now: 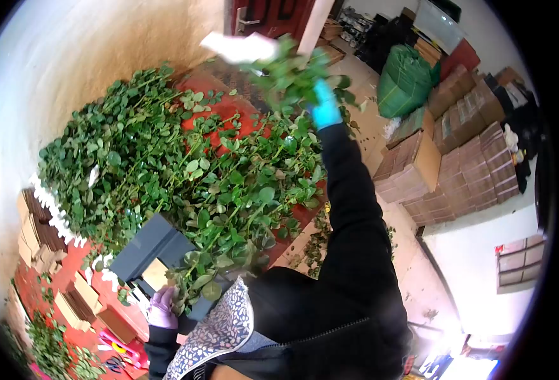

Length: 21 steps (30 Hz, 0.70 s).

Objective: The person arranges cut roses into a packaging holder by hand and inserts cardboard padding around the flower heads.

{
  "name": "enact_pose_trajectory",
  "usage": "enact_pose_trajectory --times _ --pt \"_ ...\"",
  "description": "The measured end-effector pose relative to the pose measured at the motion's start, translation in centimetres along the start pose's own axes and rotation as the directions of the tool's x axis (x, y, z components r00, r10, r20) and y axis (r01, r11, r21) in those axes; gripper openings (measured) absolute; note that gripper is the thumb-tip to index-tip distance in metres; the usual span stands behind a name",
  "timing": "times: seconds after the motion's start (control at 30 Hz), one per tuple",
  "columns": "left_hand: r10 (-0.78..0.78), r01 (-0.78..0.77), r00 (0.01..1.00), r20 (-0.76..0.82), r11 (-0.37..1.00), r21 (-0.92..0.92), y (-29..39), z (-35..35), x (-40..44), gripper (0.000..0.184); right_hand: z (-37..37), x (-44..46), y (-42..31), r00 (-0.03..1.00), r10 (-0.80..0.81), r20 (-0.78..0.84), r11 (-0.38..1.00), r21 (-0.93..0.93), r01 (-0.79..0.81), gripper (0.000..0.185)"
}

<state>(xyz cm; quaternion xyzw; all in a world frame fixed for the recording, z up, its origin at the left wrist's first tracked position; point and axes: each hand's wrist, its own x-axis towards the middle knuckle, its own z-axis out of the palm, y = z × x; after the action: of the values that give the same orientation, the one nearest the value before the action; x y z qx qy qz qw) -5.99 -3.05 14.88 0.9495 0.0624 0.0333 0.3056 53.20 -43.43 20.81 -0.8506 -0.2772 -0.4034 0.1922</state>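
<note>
My right hand (325, 107), in a blue glove, is raised at the top centre and closed around a leafy green stem bunch (292, 73). A white blurred piece (241, 47) is at the bunch's far end. My left hand (163, 308), in a pale purple glove, is low at the left, beside a dark grey box (152, 247) and more leafy stems (206, 278); leaves partly cover its fingers, and what they hold is unclear. A large heap of leafy stems (140, 145) lies on the red surface (213, 88).
Cardboard pieces (76, 304), scissors (114, 363) and a pink tool (124, 347) lie at the lower left. Stacked cartons (463, 177) and a green sack (406, 82) stand at the right. A red door (273, 19) is at the top.
</note>
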Motion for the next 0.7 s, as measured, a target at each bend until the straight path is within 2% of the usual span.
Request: enact_pose_trajectory --times 0.03,0.1,0.17,0.2,0.23,0.27,0.3,0.33,0.37,0.4,0.43,0.47,0.53,0.6,0.63,0.7 --pt "0.018 -0.018 1.0 0.006 1.0 -0.006 -0.2 0.0 0.0 0.064 1.3 -1.2 -0.5 0.986 -0.166 -0.02 0.986 0.016 0.166 0.044" --pt "0.07 -0.072 0.997 -0.027 0.996 -0.058 -1.4 0.8 -0.1 0.063 -5.7 2.0 -10.7 0.881 -0.319 0.349 0.941 0.008 0.338 0.056" --pt "0.106 -0.107 0.994 -0.021 0.993 -0.051 -2.0 0.7 0.0 0.062 -5.1 1.5 -11.9 0.834 -0.388 0.393 0.921 0.125 0.369 0.059" --pt "0.104 -0.104 0.995 0.006 0.994 -0.026 -1.6 0.4 0.2 0.062 -4.6 1.3 -11.7 0.808 -0.396 0.436 0.9 0.007 0.437 0.062" --pt "0.079 -0.078 0.997 0.017 0.997 -0.005 -0.8 0.1 0.2 0.063 -4.7 1.6 -11.9 0.787 -0.448 0.424 0.878 0.039 0.478 0.055" --pt "-0.092 0.085 0.988 0.125 0.995 0.061 1.1 -0.9 0.7 0.063 -5.0 1.8 -11.9 0.784 -0.573 0.241 0.82 0.145 0.554 0.052" --pt "-0.083 0.083 0.996 0.038 0.996 -0.006 0.8 -0.1 0.4 0.064 -8.1 3.3 -15.1 0.764 -0.577 0.288 0.816 0.162 0.555 0.048" --pt "-0.052 0.051 0.998 0.024 0.998 0.037 1.9 -1.0 0.5 0.061 -8.1 4.0 -16.6 0.718 -0.536 0.444 0.841 0.21 0.498 0.052" --pt "-0.212 0.214 0.976 0.05 0.976 -0.043 2.0 -0.6 0.5 0.06 -10.5 4.8 -19.5 0.693 -0.62 0.367 0.784 0.278 0.554 0.054" --pt "-0.069 0.071 0.994 -0.085 0.997 0.02 1.6 -0.4 0.2 0.061 -13.0 5.8 -23.9 0.624 -0.552 0.552 0.829 0.284 0.482 0.056" --pt "-0.153 0.156 0.987 -0.046 0.986 0.062 2.2 -1.1 -0.3 0.061 -12.6 5.2 -25.8 0.57 -0.63 0.528 0.774 0.365 0.518 0.055" --pt "-0.214 0.217 0.976 -0.042 0.972 0.085 2.7 -0.9 -0.8 0.056 -12.9 4.1 -28.0 0.499 -0.645 0.579 0.748 0.343 0.569 0.054" --pt "-0.234 0.236 0.971 -0.045 0.969 0.077 -0.1 1.9 -2.0 0.049 -11.6 2.1 -30.5 0.289 -0.763 0.579 0.623 0.535 0.571 0.055" --pt "-0.196 0.206 0.968 -0.156 0.977 0.052 2.5 0.4 -1.5 0.043 -10.2 -0.5 -32.4 0.222 -0.857 0.464 0.499 0.647 0.576 0.058" --pt "-0.187 0.193 0.966 -0.18 0.981 0.013 3.6 -0.9 -1.4 0.04 -8.0 -2.4 -32.0 0.218 -0.882 0.419 0.469 0.721 0.51 0.057" --pt "-0.243 0.258 0.955 -0.168 0.963 0.074 3.4 -0.4 -1.7 0.04 -6.4 -3.9 -33.0 0.17 -0.881 0.441 0.471 0.788 0.397 0.058"
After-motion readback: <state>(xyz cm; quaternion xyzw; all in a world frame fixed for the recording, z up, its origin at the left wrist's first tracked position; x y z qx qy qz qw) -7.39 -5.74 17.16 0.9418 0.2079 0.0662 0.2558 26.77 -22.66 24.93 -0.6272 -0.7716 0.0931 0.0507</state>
